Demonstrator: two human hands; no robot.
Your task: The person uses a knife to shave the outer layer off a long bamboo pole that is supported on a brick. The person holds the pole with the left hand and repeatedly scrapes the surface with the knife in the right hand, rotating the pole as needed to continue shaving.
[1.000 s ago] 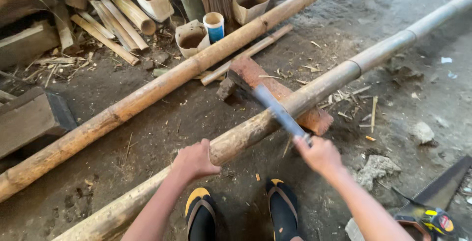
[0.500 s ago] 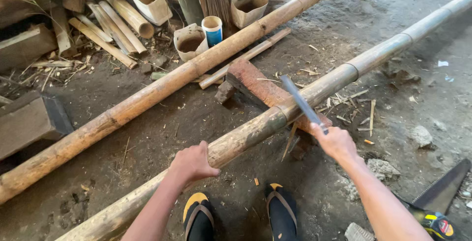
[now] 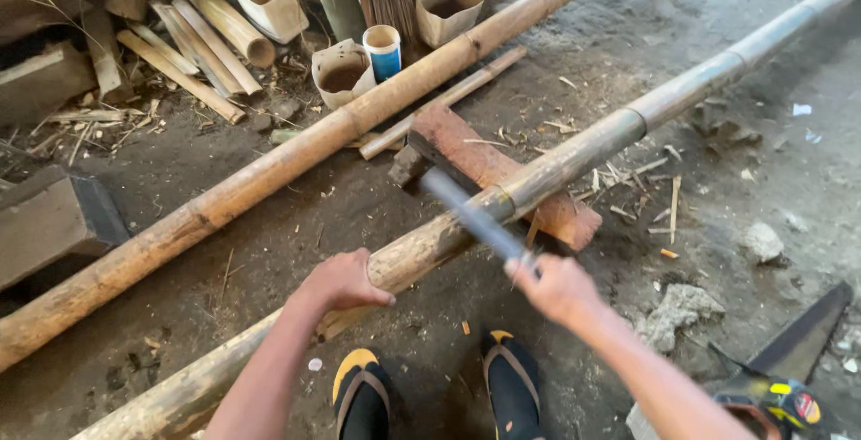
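A long bamboo pole [image 3: 583, 148] lies slantwise across a reddish wooden block [image 3: 480, 157] on the dirt floor. My left hand [image 3: 341, 280] presses down on the pole near its lower part. My right hand [image 3: 556, 287] grips the handle of a long dark blade [image 3: 466, 211], which slants up to the left and meets the pole just above my left hand. My two feet in black and yellow sandals [image 3: 435, 391] stand right below the pole.
A second, thicker bamboo pole [image 3: 296, 153] lies parallel behind. Cut bamboo pieces [image 3: 206, 41], paper cups and a blue can [image 3: 384, 50] sit at the back. A wooden box [image 3: 54, 216] is at left, stones [image 3: 682, 305] and a saw [image 3: 789, 377] at right.
The blade was raised off the pole half a second ago; my right hand has brought it down and left, so it now rests against the bamboo. My left hand has stayed on the pole.
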